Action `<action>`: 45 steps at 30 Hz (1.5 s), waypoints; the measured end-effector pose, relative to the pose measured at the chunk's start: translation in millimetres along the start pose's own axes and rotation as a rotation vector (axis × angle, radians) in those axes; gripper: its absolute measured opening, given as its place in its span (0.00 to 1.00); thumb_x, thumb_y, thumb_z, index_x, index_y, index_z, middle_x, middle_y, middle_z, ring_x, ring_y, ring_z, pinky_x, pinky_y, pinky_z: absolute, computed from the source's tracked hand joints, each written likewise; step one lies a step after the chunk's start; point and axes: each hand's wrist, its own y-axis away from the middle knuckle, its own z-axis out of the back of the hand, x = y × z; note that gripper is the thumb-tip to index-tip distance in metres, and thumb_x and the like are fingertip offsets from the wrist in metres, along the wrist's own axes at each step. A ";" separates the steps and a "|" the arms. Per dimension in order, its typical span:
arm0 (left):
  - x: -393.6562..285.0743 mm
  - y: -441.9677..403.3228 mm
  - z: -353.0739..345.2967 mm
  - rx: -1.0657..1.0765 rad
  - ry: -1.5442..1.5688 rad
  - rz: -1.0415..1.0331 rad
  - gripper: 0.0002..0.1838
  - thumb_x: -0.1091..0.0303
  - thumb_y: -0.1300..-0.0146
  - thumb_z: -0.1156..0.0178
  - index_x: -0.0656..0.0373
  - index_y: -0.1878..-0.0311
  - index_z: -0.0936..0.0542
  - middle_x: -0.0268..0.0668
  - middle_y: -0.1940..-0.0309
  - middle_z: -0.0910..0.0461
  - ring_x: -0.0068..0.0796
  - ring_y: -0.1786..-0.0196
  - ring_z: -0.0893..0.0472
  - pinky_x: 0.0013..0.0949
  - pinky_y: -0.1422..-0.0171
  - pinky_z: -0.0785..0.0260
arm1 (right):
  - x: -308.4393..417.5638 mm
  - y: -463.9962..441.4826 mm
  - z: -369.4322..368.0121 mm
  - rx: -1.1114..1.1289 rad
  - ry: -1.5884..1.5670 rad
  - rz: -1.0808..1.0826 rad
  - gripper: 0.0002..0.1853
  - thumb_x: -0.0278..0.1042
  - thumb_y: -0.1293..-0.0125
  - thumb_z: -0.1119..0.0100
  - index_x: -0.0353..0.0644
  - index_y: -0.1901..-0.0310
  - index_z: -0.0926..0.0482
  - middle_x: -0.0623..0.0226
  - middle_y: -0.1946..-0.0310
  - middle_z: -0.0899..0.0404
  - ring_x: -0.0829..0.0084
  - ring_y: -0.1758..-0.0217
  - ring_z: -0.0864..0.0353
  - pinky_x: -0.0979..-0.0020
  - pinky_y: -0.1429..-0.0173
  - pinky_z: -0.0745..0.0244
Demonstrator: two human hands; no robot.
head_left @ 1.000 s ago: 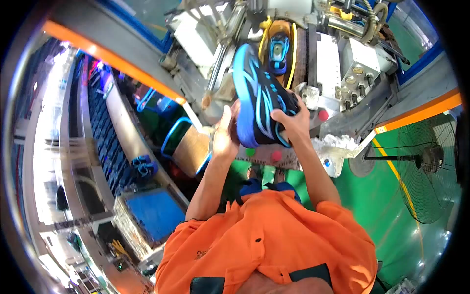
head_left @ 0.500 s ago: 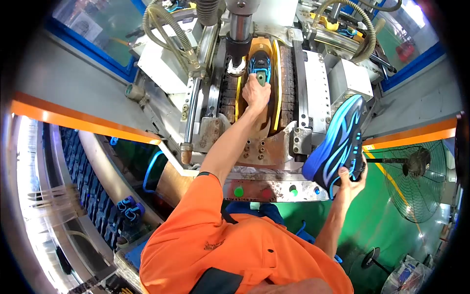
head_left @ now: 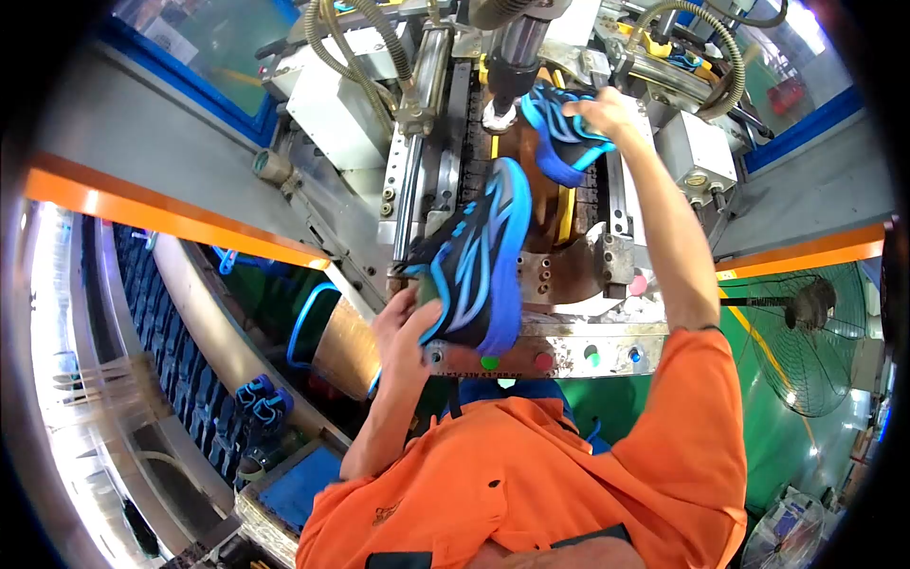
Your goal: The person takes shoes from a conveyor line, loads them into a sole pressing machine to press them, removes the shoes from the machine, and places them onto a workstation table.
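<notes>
My left hand is closed around the heel and collar of a black and blue sneaker, its toe pointing up and its blue-purple sole facing right. A green piece, partly hidden by my fingers, shows at its collar. My right hand grips a second black and blue sneaker, tilted above the press bed. Beside that shoe, the metal press rod comes down from above with a white-wrapped tip.
A panel with colored buttons runs along the machine's front. At left is a curved conveyor with small blue and black items beside it. A caged fan stands at right. Hoses and cylinders flank the press.
My left hand has lifted its shoe out of the press and drawn it back toward me. My right hand has carried the other shoe from the right to over the press bed.
</notes>
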 end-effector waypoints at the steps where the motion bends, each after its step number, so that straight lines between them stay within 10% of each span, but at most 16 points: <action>1: -3.3 18.8 12.5 -0.047 0.058 -0.018 0.23 0.76 0.46 0.39 0.72 0.45 0.24 0.39 0.55 0.20 0.26 0.54 0.21 0.27 0.46 0.31 | 3.8 -5.8 -29.7 -0.203 0.044 0.028 0.33 0.52 0.58 0.25 0.28 0.60 0.19 0.49 0.54 0.18 0.60 0.51 0.17 0.65 0.45 0.24; 7: 11.7 116.0 76.7 -0.343 0.005 -0.486 0.20 0.72 0.46 0.39 0.71 0.50 0.23 0.40 0.60 0.19 0.27 0.58 0.19 0.29 0.49 0.28 | 10.7 -26.4 -143.2 -0.396 0.289 0.112 0.35 0.46 0.51 0.31 0.32 0.48 0.35 0.47 0.58 0.18 0.51 0.53 0.17 0.58 0.48 0.22; 12: 53.3 184.7 75.8 -0.648 0.191 -0.460 0.17 0.75 0.49 0.36 0.67 0.53 0.20 0.36 0.60 0.18 0.26 0.59 0.19 0.30 0.50 0.26 | 6.9 -4.8 -130.9 -0.267 0.196 0.107 0.35 0.46 0.46 0.31 0.32 0.45 0.37 0.45 0.53 0.20 0.50 0.49 0.19 0.57 0.45 0.23; 16: 56.2 217.6 42.8 -0.909 0.139 -0.215 0.20 0.69 0.48 0.35 0.61 0.50 0.21 0.33 0.61 0.18 0.24 0.61 0.20 0.28 0.61 0.30 | 2.7 125.1 -159.8 -0.696 -0.172 0.987 0.26 0.27 0.46 0.37 0.31 0.44 0.28 0.46 0.47 0.25 0.49 0.44 0.25 0.57 0.37 0.33; 21: 72.6 252.6 27.6 -0.954 0.491 -0.200 0.21 0.76 0.46 0.36 0.64 0.47 0.23 0.41 0.54 0.18 0.30 0.53 0.19 0.31 0.44 0.27 | -51.7 262.3 -289.7 0.067 -0.355 1.167 0.10 0.25 0.42 0.42 0.40 0.58 0.20 0.55 0.60 0.21 0.53 0.54 0.22 0.61 0.49 0.26; 25: 98.4 289.5 25.0 -1.091 0.547 -0.214 0.20 0.77 0.43 0.37 0.68 0.46 0.24 0.43 0.54 0.19 0.31 0.53 0.19 0.34 0.43 0.26 | -124.3 218.6 -397.8 0.113 -0.095 1.318 0.14 0.29 0.35 0.47 0.40 0.48 0.24 0.51 0.56 0.25 0.49 0.50 0.26 0.56 0.48 0.30; 29: 158.7 334.6 40.8 -1.116 0.678 -0.405 0.18 0.79 0.43 0.38 0.68 0.48 0.23 0.41 0.55 0.18 0.29 0.53 0.19 0.33 0.44 0.27 | -62.3 250.2 -348.7 -0.025 -0.172 1.372 0.16 0.28 0.36 0.45 0.37 0.47 0.25 0.51 0.53 0.25 0.49 0.50 0.27 0.55 0.46 0.31; 37: 258.7 410.4 79.4 -1.553 0.887 -0.435 0.13 0.79 0.46 0.36 0.69 0.56 0.20 0.39 0.65 0.17 0.26 0.64 0.18 0.27 0.59 0.26 | 17.7 310.4 -400.2 0.411 -0.400 1.260 0.15 0.27 0.36 0.44 0.38 0.48 0.22 0.56 0.56 0.19 0.65 0.57 0.20 0.68 0.55 0.26; 45: 317.7 519.7 211.6 -2.124 0.907 -0.406 0.13 0.72 0.53 0.31 0.69 0.65 0.19 0.36 0.75 0.21 0.22 0.77 0.27 0.25 0.76 0.38 | 225.8 513.3 -432.1 0.408 -0.581 1.712 0.12 0.24 0.35 0.43 0.35 0.51 0.21 0.59 0.55 0.19 0.66 0.56 0.19 0.69 0.51 0.24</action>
